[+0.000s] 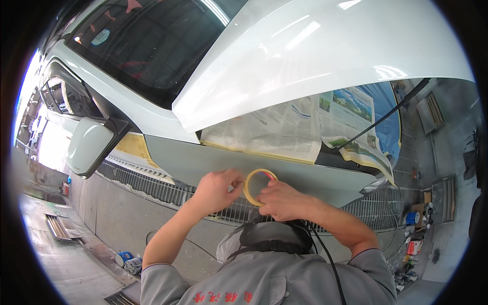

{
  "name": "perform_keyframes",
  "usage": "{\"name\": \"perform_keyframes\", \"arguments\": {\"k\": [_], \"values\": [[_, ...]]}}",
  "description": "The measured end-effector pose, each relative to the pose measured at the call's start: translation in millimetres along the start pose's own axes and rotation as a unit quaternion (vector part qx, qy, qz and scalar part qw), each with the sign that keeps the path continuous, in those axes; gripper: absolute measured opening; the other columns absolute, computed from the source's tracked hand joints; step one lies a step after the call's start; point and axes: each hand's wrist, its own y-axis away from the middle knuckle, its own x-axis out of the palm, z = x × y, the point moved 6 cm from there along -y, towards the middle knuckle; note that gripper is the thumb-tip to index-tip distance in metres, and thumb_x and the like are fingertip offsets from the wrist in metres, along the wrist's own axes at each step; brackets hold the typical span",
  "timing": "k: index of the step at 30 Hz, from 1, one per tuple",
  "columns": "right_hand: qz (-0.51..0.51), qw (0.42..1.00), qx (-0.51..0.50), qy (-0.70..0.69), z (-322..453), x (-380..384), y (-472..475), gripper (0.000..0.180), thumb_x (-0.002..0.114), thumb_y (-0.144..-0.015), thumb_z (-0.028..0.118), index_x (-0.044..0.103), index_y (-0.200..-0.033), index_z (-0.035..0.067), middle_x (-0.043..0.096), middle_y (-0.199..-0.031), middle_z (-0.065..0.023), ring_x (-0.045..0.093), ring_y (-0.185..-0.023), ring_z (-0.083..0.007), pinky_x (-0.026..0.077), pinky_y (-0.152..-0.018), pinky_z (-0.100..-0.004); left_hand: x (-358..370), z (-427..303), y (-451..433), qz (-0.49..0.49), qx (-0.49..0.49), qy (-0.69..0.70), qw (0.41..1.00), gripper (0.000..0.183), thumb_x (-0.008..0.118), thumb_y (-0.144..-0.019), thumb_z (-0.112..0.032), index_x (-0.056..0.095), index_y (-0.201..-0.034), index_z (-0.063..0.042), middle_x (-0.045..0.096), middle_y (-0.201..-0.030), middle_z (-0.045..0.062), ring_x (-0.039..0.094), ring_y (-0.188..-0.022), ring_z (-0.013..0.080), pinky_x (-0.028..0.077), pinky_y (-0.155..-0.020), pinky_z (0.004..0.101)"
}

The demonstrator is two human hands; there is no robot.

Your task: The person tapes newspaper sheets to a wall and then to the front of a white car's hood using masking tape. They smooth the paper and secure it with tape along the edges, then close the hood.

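A roll of yellow masking tape (250, 197) is held in front of me, and my right hand (283, 200) grips its right side. At the roll's left edge is my left hand (220, 189), thumb and forefinger pinched together; whether a tape end lies between them is too small to tell. Just beyond both hands runs a car's grey fender panel (228, 158). Newspaper sheets (282, 124) cover the engine bay above it, with yellow tape (263, 156) along their lower edge. The white hood (335, 49) is raised over them.
A thin black prop rod (381, 118) slants up to the hood. The white side mirror (91, 143) juts out at left. Floor grating (381, 207) runs below the fender, and a hose (194, 244) crosses the floor. Cans (124, 259) stand lower left; assorted containers (413, 248) line the right.
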Motion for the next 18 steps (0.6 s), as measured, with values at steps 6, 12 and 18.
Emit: {"name": "perform_keyframes", "arguments": {"k": [6,12,18], "values": [[-0.051,0.996,0.044,-0.051,-9.2,-9.3,10.1,0.007,0.074,-0.080,0.017,0.075,-0.075,0.012,0.068,-0.083,-0.0093,0.069,-0.083,-0.0356,0.052,-0.077,-0.0509,3.1,26.7,3.5,-0.063,-0.028,0.236,0.969,0.018,0.081,-0.093,-0.007,0.072,-0.107,0.000,0.077,-0.094,0.009,0.077,-0.090,0.0229,0.062,-0.086,0.0378],[-0.070,0.994,0.000,-0.080,-1.7,-16.1,6.3,0.008,0.074,-0.081,0.017,0.073,-0.078,0.010,0.066,-0.075,-0.0111,0.070,-0.074,-0.0375,0.055,-0.066,-0.0514,6.2,9.0,-2.9,-0.044,-0.010,0.314,0.948,0.016,0.081,-0.096,-0.006,0.072,-0.107,0.003,0.076,-0.099,0.008,0.075,-0.093,0.0190,0.062,-0.087,0.0321],[-0.223,0.963,0.127,-0.079,-5.3,-42.4,9.2,0.027,0.070,-0.094,0.015,0.068,-0.120,0.014,0.074,-0.082,-0.0118,0.073,-0.074,-0.0388,0.057,-0.066,-0.0493,-10.4,21.1,1.5,-0.068,-0.022,0.209,0.975,0.009,0.081,-0.095,0.000,0.073,-0.100,0.000,0.076,-0.097,0.006,0.073,-0.089,0.0167,0.059,-0.082,0.0311]]}}
